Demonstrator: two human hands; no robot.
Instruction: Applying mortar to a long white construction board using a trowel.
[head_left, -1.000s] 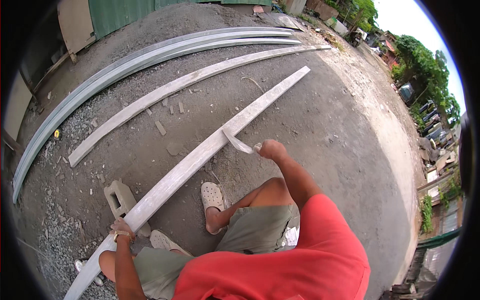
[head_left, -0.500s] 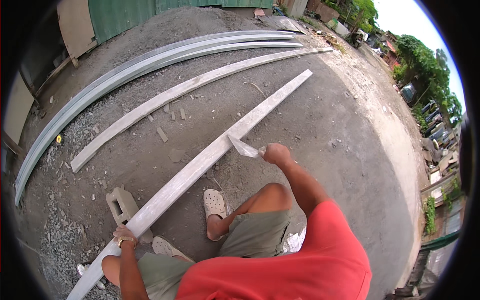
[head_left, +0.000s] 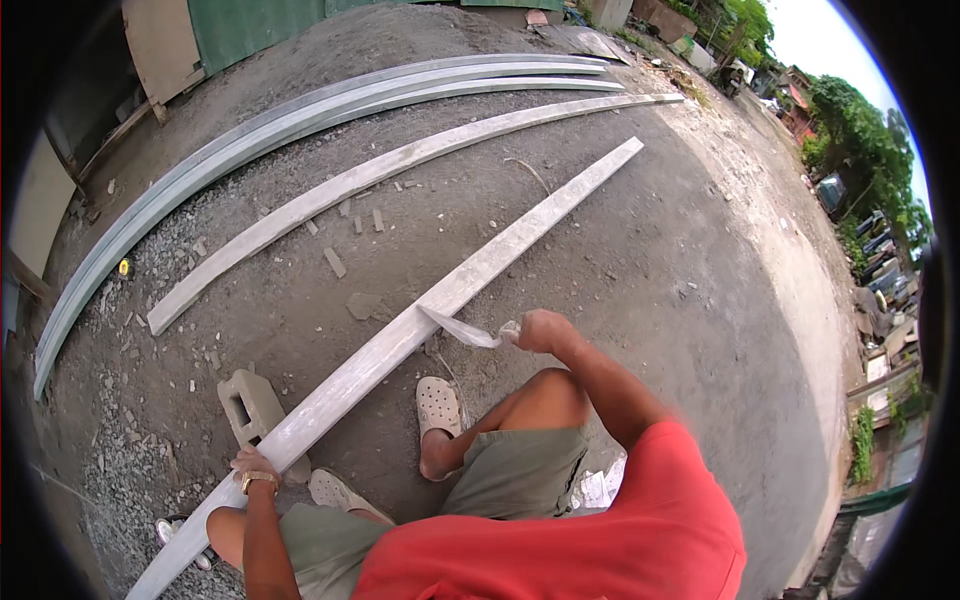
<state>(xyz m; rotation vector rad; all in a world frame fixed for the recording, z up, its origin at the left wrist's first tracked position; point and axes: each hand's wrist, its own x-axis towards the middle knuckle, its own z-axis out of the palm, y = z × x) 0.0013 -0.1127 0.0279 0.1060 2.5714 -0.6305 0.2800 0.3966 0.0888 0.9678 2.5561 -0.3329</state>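
Note:
A long grey-white bar (head_left: 375, 355) runs diagonally from the lower left to the upper middle. My left hand (head_left: 254, 463) grips it near its close end, beside a concrete hollow block (head_left: 255, 404) that lies by the bar. Closed at the middle of the view, my right hand (head_left: 538, 331) pulls a thin, pale, translucent strip of plastic film (head_left: 462, 328). The film stretches bent from the bar's upper face to my fingers, a bunched part of it showing at the fingertips. My crossed-over legs are folded under the bar's near side.
Several long pale bars (head_left: 290, 135) lie farther off, with one separate bar (head_left: 330, 203) closer. A yellow tape measure (head_left: 124, 268) sits on the gravel at left. Small offcuts (head_left: 335, 262) are scattered about. Crumpled white material (head_left: 600, 487) lies by my right thigh.
My right hand has come slightly nearer, and the spot where the film meets the bar has shifted down along it toward my left hand. My left hand keeps its grip.

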